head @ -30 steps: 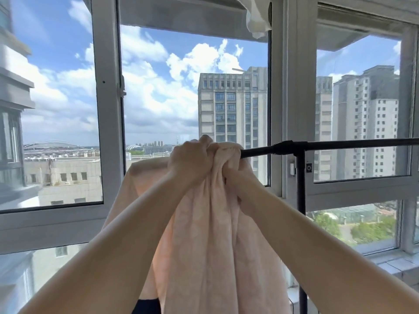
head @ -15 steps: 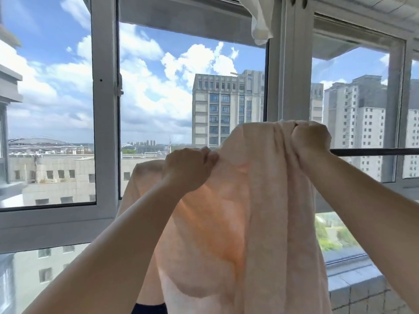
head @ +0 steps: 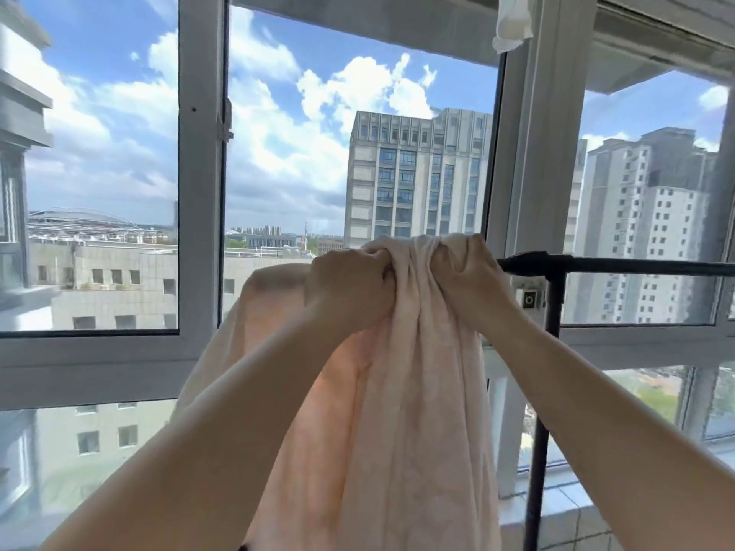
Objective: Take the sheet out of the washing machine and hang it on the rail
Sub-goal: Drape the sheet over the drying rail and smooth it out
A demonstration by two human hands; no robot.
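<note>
Pale pink cloth, one item: the sheet (head: pixel 401 391), hanging in long vertical folds down the centre of the frame from mid-height to the bottom edge, its top bunched into a ridge at the level of the rail (head: pixel 620 266). Left hand (head: pixel 348 288), just left of centre: fingers curled tight round a gathered fold of the sheet, knuckles toward the camera. Right hand (head: pixel 467 280), just right of centre: likewise clenched on the cloth, close beside the left hand with a narrow pleat between them. Both forearms rise from the lower corners and cover part of the fabric. A further flap of the sheet spreads out left of the left hand, draped over something hidden beneath it (whether the rail runs under that part cannot be told). Rail: black, horizontal, emerging from behind the right hand and running to the right edge of the frame, carried by a black upright post (head: pixel 547 391) that drops to the bottom edge. Behind everything, a white window frame (head: pixel 199 192) with several panes fills the picture; a small white fitting with a dark round centre (head: pixel 529 299) sits on the frame just below the rail. White cloth scrap (head: pixel 513 21), upper right of centre, hanging from the top edge. Through the glass: blue sky with white clouds, a grey tower block (head: pixel 417 173) at centre, further tall blocks at right, low rooftops at left, green trees at lower right.
</note>
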